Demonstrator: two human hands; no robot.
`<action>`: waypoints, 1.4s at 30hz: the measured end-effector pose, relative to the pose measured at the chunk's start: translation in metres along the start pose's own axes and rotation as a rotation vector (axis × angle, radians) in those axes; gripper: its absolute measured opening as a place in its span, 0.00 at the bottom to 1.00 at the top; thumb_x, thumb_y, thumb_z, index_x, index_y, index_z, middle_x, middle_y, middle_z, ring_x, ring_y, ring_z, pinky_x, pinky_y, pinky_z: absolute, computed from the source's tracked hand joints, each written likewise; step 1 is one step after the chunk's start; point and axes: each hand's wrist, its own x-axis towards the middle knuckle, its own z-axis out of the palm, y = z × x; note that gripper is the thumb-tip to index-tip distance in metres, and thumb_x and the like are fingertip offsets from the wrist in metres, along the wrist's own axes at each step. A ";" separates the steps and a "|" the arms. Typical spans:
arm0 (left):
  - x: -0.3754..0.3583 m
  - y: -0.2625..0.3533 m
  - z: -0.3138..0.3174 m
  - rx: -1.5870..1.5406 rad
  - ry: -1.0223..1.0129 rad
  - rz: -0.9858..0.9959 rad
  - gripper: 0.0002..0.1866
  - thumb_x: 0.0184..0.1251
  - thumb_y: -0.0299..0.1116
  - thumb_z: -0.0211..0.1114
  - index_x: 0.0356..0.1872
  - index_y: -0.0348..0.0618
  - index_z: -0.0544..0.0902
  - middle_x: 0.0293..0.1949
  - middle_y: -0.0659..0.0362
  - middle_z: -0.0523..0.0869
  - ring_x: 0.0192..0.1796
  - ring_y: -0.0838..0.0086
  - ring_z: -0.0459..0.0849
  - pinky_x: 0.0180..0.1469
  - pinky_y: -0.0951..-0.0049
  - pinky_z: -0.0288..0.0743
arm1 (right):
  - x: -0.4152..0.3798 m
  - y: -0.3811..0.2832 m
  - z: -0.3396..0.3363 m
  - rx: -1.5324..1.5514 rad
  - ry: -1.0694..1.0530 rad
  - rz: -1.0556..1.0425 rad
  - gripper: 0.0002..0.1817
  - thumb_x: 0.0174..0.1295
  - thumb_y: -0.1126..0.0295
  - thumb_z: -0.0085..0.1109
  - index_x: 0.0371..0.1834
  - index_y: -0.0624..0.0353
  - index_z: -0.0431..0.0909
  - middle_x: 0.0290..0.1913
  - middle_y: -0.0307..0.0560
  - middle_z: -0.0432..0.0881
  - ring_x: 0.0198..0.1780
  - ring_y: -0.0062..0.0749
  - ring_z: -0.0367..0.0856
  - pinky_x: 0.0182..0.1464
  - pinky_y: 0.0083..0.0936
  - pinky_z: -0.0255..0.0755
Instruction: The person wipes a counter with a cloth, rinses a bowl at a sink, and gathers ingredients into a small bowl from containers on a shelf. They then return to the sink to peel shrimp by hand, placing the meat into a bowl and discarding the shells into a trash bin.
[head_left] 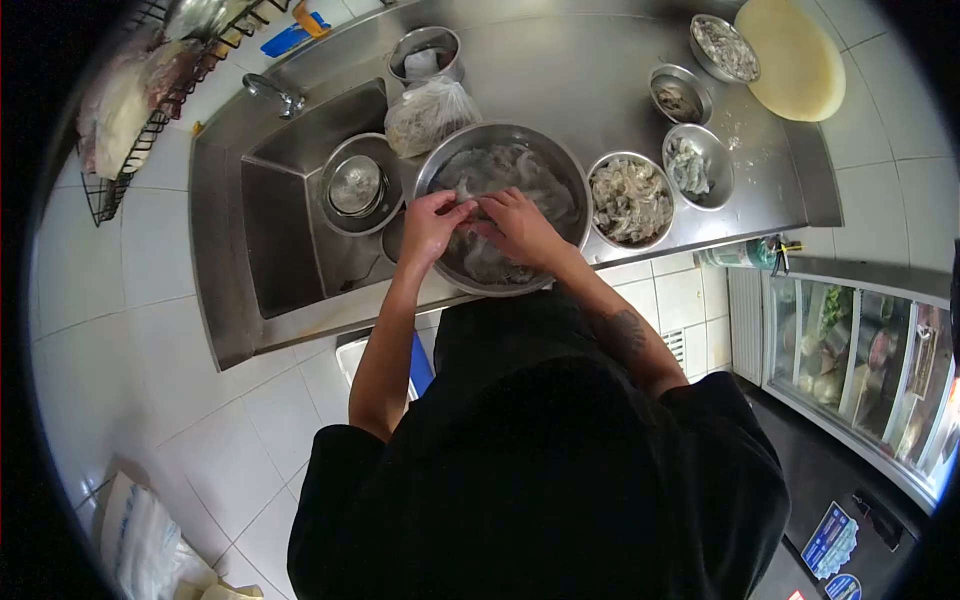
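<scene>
A large steel bowl (575,165) of raw grey shrimp (510,165) in water stands at the counter's front edge. Over its middle, my left hand (433,228) and my right hand (525,232) meet with bent fingers. Between their fingertips they pinch a shrimp, mostly covered by the fingers. Just right of the large bowl sits a steel bowl (632,198) heaped with what look like shrimp shells and heads. Beyond it, another bowl (700,165) holds a smaller amount of greyish, peeled-looking shrimp.
Left lies a sink (278,235) with stacked bowls (356,186) and a faucet (275,93). A filled plastic bag (432,115) and a pot (425,52) stand behind the large bowl. At back right are two bowls (680,94) (725,48) and a round board (795,60).
</scene>
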 end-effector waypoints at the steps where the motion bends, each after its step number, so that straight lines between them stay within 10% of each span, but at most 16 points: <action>1: 0.002 0.005 0.001 -0.102 -0.012 0.060 0.08 0.65 0.29 0.69 0.34 0.32 0.85 0.26 0.60 0.86 0.29 0.83 0.81 0.29 0.79 0.73 | 0.005 0.002 0.000 -0.057 -0.033 0.009 0.10 0.61 0.66 0.60 0.43 0.58 0.79 0.43 0.51 0.80 0.50 0.51 0.76 0.50 0.45 0.71; 9: 0.000 0.001 0.038 0.193 0.087 0.206 0.07 0.62 0.28 0.70 0.38 0.34 0.86 0.30 0.55 0.88 0.31 0.77 0.86 0.34 0.73 0.78 | 0.001 0.025 -0.012 -0.171 -0.104 0.054 0.07 0.58 0.67 0.59 0.37 0.55 0.81 0.36 0.45 0.82 0.46 0.44 0.79 0.44 0.41 0.69; 15: 0.015 -0.021 0.062 0.654 0.362 0.678 0.12 0.60 0.32 0.72 0.40 0.35 0.86 0.31 0.50 0.87 0.30 0.66 0.86 0.33 0.67 0.76 | -0.015 0.047 0.002 0.064 -0.019 0.283 0.12 0.59 0.63 0.55 0.27 0.61 0.79 0.29 0.62 0.81 0.32 0.62 0.80 0.38 0.52 0.74; 18: 0.033 -0.037 0.043 0.602 0.473 0.405 0.12 0.63 0.33 0.71 0.41 0.34 0.86 0.30 0.52 0.86 0.30 0.70 0.84 0.32 0.66 0.75 | -0.024 0.045 -0.043 0.050 -0.047 0.291 0.10 0.60 0.66 0.57 0.32 0.62 0.81 0.30 0.61 0.81 0.34 0.60 0.80 0.36 0.46 0.74; 20: 0.038 -0.040 0.030 0.603 0.360 0.233 0.11 0.69 0.34 0.65 0.44 0.36 0.85 0.28 0.59 0.83 0.27 0.77 0.78 0.29 0.72 0.71 | -0.031 0.053 -0.083 -0.058 0.035 0.438 0.17 0.64 0.58 0.54 0.27 0.61 0.80 0.30 0.61 0.82 0.35 0.59 0.81 0.40 0.50 0.75; 22: 0.038 -0.037 0.022 -0.103 -0.003 -0.123 0.14 0.69 0.39 0.65 0.44 0.39 0.86 0.26 0.64 0.81 0.25 0.81 0.75 0.27 0.79 0.68 | -0.046 0.077 -0.112 -0.205 0.026 0.530 0.18 0.65 0.53 0.55 0.33 0.58 0.83 0.31 0.56 0.84 0.37 0.54 0.83 0.41 0.46 0.77; 23: 0.033 -0.027 0.029 -0.141 -0.122 -0.125 0.15 0.72 0.40 0.62 0.45 0.39 0.86 0.24 0.69 0.76 0.24 0.85 0.69 0.26 0.82 0.64 | -0.043 0.061 -0.140 -0.491 -0.299 0.582 0.19 0.65 0.51 0.56 0.44 0.54 0.83 0.44 0.53 0.84 0.47 0.49 0.82 0.48 0.48 0.76; 24: 0.028 -0.016 0.038 -0.062 -0.199 -0.136 0.15 0.73 0.39 0.61 0.45 0.37 0.85 0.24 0.68 0.76 0.24 0.85 0.70 0.26 0.81 0.63 | -0.057 0.069 -0.123 -0.878 -0.069 0.633 0.22 0.65 0.51 0.55 0.54 0.53 0.80 0.56 0.51 0.79 0.58 0.46 0.76 0.55 0.51 0.71; 26: 0.026 -0.001 0.058 -0.039 -0.378 -0.216 0.13 0.73 0.38 0.61 0.41 0.37 0.85 0.24 0.68 0.76 0.23 0.85 0.70 0.26 0.81 0.63 | -0.055 0.055 -0.128 -0.663 -0.031 0.445 0.25 0.64 0.53 0.56 0.58 0.56 0.77 0.61 0.53 0.74 0.62 0.46 0.72 0.58 0.52 0.68; 29: 0.033 0.014 0.085 -0.071 -0.428 -0.321 0.12 0.73 0.38 0.60 0.38 0.39 0.85 0.25 0.68 0.78 0.23 0.84 0.71 0.25 0.81 0.62 | -0.049 0.028 -0.112 -0.614 -0.026 -0.026 0.22 0.59 0.59 0.60 0.55 0.56 0.77 0.58 0.53 0.77 0.60 0.44 0.74 0.56 0.44 0.71; 32: 0.041 0.020 0.089 -0.319 -0.492 -0.358 0.11 0.73 0.39 0.60 0.38 0.42 0.84 0.25 0.67 0.79 0.23 0.83 0.72 0.24 0.80 0.62 | -0.038 0.025 -0.095 -0.637 -0.250 0.063 0.11 0.56 0.62 0.59 0.37 0.55 0.82 0.48 0.47 0.82 0.56 0.39 0.78 0.54 0.40 0.72; 37: 0.035 0.038 0.082 -0.118 -0.506 -0.306 0.12 0.72 0.38 0.62 0.42 0.39 0.85 0.31 0.63 0.84 0.26 0.81 0.77 0.28 0.78 0.69 | -0.025 0.022 -0.114 -0.703 -0.334 -0.030 0.06 0.55 0.66 0.58 0.29 0.54 0.81 0.36 0.45 0.85 0.45 0.38 0.83 0.45 0.36 0.74; 39: 0.030 0.039 0.080 0.155 -0.516 0.197 0.11 0.68 0.33 0.66 0.46 0.36 0.85 0.34 0.61 0.87 0.31 0.80 0.81 0.33 0.78 0.74 | -0.022 0.026 -0.119 -0.687 -0.429 -0.040 0.05 0.56 0.67 0.57 0.29 0.55 0.80 0.33 0.46 0.84 0.41 0.40 0.83 0.41 0.36 0.74; 42: 0.029 0.044 0.070 0.453 -0.496 0.277 0.12 0.64 0.28 0.68 0.47 0.35 0.86 0.35 0.60 0.89 0.35 0.79 0.84 0.39 0.78 0.77 | -0.019 0.031 -0.122 -0.404 -0.448 0.093 0.06 0.57 0.69 0.57 0.28 0.57 0.80 0.29 0.52 0.83 0.37 0.49 0.83 0.40 0.44 0.75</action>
